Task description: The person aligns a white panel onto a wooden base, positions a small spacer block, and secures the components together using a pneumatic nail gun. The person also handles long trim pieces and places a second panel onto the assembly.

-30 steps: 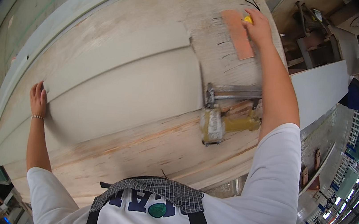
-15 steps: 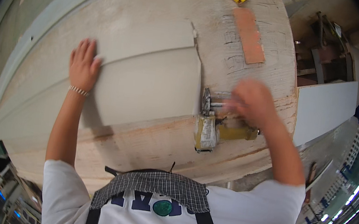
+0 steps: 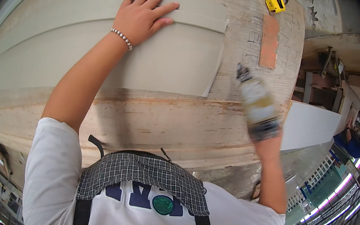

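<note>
My left hand (image 3: 139, 20) lies flat with spread fingers on pale grey-green sheets (image 3: 168, 61), near their overlapping edge. A beaded bracelet circles that wrist. At the right, my right hand (image 3: 268, 141) grips the lower end of a yellowish tool (image 3: 257, 102) with a whitish band and a dark, narrow tip. Motion blurs the tool, so I cannot make out its exact kind. Its tip points away from me, over bare wood to the right of the sheets. Most of my right fingers are hidden behind the tool.
The wooden work surface (image 3: 179, 119) bears pencil marks at its right. An orange-brown strip (image 3: 269, 41) lies there, below a yellow tape measure (image 3: 275, 4). Beyond the edge are a white panel (image 3: 310, 127) and a person in dark clothes (image 3: 351, 141).
My right hand has picked up the yellowish tool that lay by the sheets' edge. My left hand has slid right and farther away across the sheets. The whole view has also shifted.
</note>
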Demonstrator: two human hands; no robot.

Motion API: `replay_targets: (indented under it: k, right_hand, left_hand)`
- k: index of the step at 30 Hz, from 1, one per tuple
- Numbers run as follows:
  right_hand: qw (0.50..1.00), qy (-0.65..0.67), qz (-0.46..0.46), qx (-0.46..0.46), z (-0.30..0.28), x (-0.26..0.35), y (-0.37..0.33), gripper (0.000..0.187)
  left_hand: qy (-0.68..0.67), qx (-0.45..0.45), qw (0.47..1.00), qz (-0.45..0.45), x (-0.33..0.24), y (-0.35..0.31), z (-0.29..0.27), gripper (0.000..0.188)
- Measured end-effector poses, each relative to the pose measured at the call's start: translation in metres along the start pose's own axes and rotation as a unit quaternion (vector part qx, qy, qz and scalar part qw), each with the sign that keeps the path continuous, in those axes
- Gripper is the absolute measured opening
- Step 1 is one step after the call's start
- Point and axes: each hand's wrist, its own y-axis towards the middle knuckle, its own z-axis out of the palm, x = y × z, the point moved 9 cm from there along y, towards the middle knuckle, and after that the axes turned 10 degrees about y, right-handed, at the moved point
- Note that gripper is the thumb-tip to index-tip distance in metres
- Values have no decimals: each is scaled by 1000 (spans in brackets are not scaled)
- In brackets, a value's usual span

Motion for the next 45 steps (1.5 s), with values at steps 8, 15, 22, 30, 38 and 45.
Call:
replay_targets:
  k: [8, 15, 22, 30, 38, 45]
  right_hand:
    - [933, 261, 246, 42, -22, -2, 99, 25]
    - [925, 264, 260, 90, 3, 2, 120, 14]
    - [912, 290, 276, 87, 8, -10, 123, 16]
    - [915, 268, 281, 106, 13, -4, 123, 15]
    - [933, 305, 187, 25, -2, 19, 101, 20]
    - [896, 353, 269, -22, -25, 63, -42, 20]
  left_hand:
    - [-4, 7, 1000, -5, -1, 1, 3, 42]
    - [-12, -10, 1000, -5, 2, -1, -1, 42]
    - [-85, -13, 996, 11, 2, 0, -11, 45]
    - [-46, -16, 999, 7, 1, -2, -7, 43]
    - [-35, 9, 999, -3, 55, -28, 11, 52]
    - [-42, 2, 999, -28, 216, -119, 14, 70]
